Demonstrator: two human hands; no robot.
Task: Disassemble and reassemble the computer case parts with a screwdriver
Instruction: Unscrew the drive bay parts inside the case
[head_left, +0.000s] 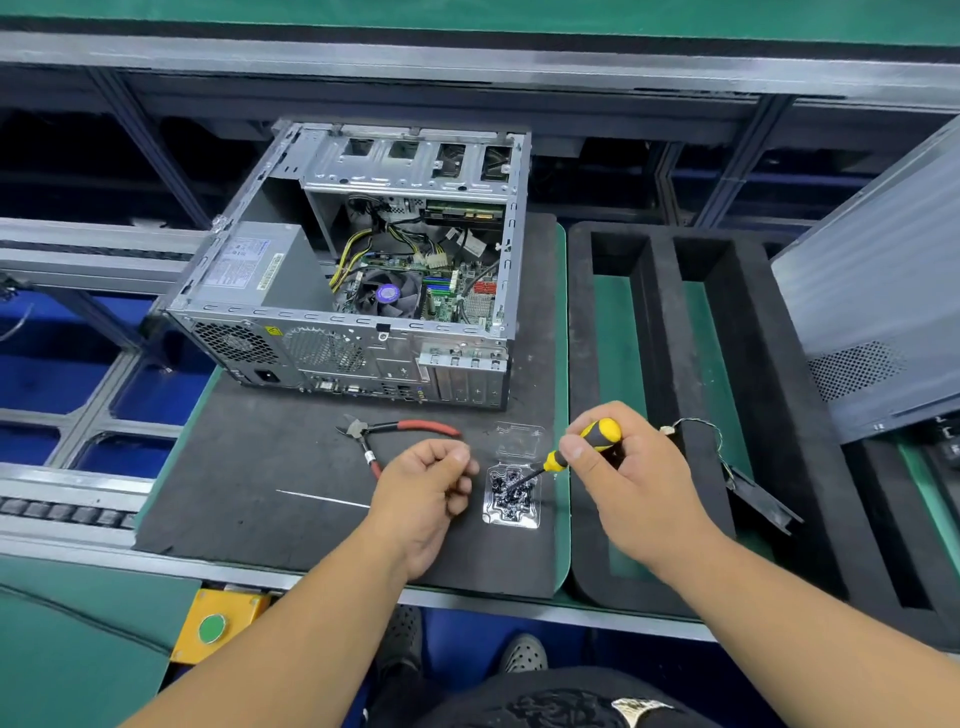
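Your right hand (626, 470) is gripping the yellow-and-black-handled screwdriver (574, 451), fingers and thumb curled round the handle, and its dark shaft is slanting down toward seven o'clock with the tip sitting in the small clear plastic tray of dark screws (511, 494). The tip itself is getting lost among the screws, so you cannot make out whether one is clinging to it. Your left hand (431, 480) is hovering just at nine o'clock of that tray with its fingers curled inward and thumb against them; whether they are pinching a screw is too small to tell. A second clear plastic piece (518, 439) is lying just at twelve o'clock of the tray, hard to read against the dark mat (249, 467).

At eleven o'clock of your hands, the open grey metal computer case (358, 270) is lying on its side on that mat, its fan, cables and board showing. Between it and your left hand the red-handled side cutters (384, 434) are resting, one handle running partly behind your hand.

At three o'clock, the black foam tray with long slots (670, 322) is holding a black part with thin wires (748, 483), half hidden by your right hand. The grey side panel (878, 296) is leaning at two o'clock, cut off by the frame edge.
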